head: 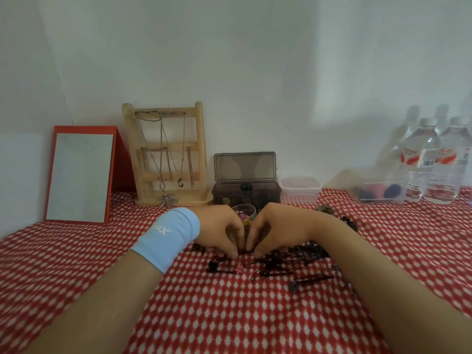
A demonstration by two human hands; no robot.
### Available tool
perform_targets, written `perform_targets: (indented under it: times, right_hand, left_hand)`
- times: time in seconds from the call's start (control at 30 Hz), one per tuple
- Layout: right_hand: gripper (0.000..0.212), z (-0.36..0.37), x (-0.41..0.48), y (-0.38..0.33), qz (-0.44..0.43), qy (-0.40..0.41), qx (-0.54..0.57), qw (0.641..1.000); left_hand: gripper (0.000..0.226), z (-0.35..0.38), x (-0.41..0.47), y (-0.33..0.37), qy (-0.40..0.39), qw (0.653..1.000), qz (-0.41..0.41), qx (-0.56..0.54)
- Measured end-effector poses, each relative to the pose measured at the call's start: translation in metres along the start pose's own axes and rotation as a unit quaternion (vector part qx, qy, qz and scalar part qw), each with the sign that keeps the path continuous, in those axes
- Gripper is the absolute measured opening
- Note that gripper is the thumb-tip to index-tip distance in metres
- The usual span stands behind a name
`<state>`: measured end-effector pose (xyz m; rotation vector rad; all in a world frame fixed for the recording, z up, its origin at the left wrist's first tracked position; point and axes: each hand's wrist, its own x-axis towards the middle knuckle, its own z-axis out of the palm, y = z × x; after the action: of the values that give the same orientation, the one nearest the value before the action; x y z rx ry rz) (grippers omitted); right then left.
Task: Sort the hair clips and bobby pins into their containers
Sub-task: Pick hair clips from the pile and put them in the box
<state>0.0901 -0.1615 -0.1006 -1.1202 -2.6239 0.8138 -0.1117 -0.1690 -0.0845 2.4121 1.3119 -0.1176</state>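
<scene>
Centre frame, just behind the hands, stands a small clear cup with tiny coloured hair clips inside. Behind it is the smoky dark box, lid propped upright, a few small clips showing at its front wall. To its right is a shallow white tub, contents unclear, and further right a clear box holding pink and dark round pieces.

Down on the red-and-white tablecloth, the left hand and right hand meet knuckle to knuckle, fingers curled down, tips pressed to the cloth at the edge of the bobby pins. What they pinch, I can't tell. The pins lie in a dark heap under and right of the right hand, with a pink clip in front of the fingertips and a flower-headed pin lower right.

A blue wristband wraps the left wrist. The hands hide most of the cup. Left of the box are a wooden necklace stand and a red-framed mirror; water bottles are far right.
</scene>
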Motion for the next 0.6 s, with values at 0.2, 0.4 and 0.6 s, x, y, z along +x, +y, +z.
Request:
perform_targets:
  times: [0.2, 0.4, 0.6]
  right_hand:
    - [0.023, 0.015, 0.010, -0.007, 0.001, -0.047, -0.052, 0.998]
    - [0.012, 0.003, 0.010, -0.012, -0.012, 0.075, -0.021, 0.997]
    - [0.019, 0.005, 0.033, 0.006, 0.023, 0.275, -0.085, 0.957]
  left_hand:
    - [0.017, -0.018, -0.018, -0.022, 0.026, 0.996, -0.036, -0.076]
    - [0.012, -0.017, -0.011, -0.025, 0.204, 0.974, -0.021, -0.100]
    - [0.016, 0.006, 0.018, -0.028, 0.396, 0.913, -0.013, -0.096]
